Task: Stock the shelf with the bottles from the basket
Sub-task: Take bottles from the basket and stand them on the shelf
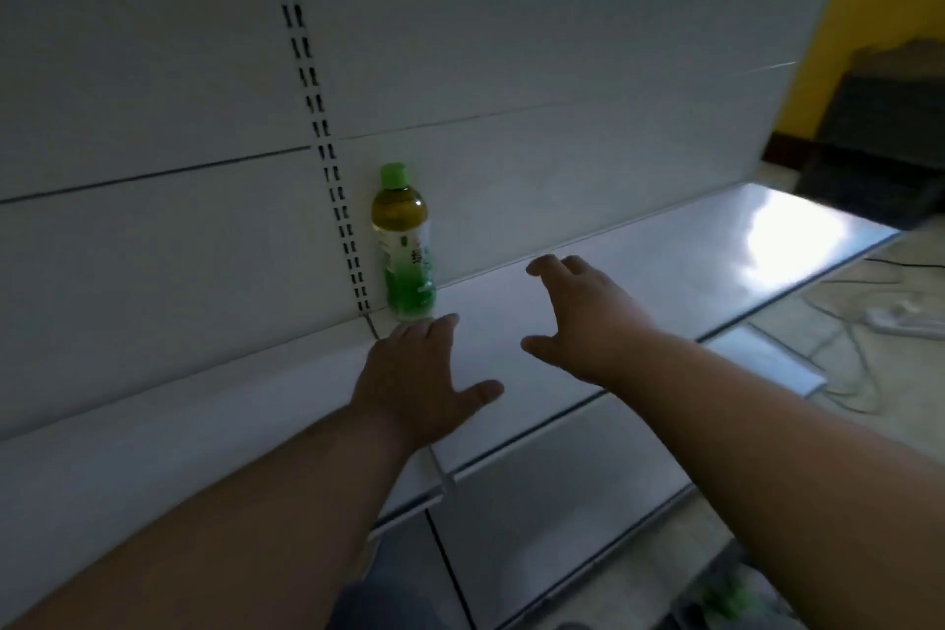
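Fingers (434, 325) of the left hand (417, 384) lie straight and spread, tips just short of the base of the green tea bottle (404, 243), holding nothing. That bottle stands upright at the back of the white shelf (665, 251), against the slotted upright (327, 154), at eleven o'clock from the left hand. Full and capped, it likely carries some weight; the plastic looks smooth and fairly stiff, so a grip round the labelled middle should serve best. At three o'clock from the left hand, the right hand (583, 322) hovers over the shelf, fingers apart and loosely bent, empty. The basket is out of view.
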`<state>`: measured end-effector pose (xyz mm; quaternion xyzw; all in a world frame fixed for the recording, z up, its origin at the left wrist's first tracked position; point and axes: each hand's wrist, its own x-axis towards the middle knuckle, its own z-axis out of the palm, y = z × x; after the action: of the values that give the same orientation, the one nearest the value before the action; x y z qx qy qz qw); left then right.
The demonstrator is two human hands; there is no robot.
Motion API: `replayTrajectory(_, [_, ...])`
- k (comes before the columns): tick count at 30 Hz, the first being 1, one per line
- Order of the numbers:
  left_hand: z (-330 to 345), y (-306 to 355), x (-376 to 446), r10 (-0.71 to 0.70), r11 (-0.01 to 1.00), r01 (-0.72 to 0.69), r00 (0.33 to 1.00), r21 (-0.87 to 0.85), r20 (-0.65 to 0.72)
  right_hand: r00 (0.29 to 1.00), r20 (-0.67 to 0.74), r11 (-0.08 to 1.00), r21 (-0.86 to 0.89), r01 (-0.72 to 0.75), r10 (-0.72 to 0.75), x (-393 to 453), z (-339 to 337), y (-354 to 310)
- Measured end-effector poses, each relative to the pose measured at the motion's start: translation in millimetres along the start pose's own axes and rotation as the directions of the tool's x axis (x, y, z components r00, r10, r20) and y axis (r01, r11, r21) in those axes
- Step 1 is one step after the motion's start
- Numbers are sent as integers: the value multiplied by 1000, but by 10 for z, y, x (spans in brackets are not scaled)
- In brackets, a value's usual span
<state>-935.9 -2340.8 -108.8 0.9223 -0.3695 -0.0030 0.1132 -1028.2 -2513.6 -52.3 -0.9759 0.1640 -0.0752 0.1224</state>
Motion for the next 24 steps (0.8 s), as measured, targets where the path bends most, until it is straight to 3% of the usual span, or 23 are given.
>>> replayTrajectory(5, [-175, 959, -544, 257, 966, -257, 966, -24, -7, 970, -41, 951, -194, -242, 239, -1393, -588, 330])
replayTrajectory(12, [132, 2152, -1178, 534, 842, -525, 843, -122, 63, 836, -56, 805, -243, -542, 546, -2727, -903, 939])
replayTrajectory(19, [1068, 2788, -1073, 590, 807, -576, 779, -128, 215, 709, -5, 701, -139, -699, 705, -3101, -231, 1863])
replayTrajectory(24, [1980, 3188, -1013, 588, 801, -590, 744, -102, 317, 573, 111, 579, -28, -815, 812, -3309, 596, 2697])
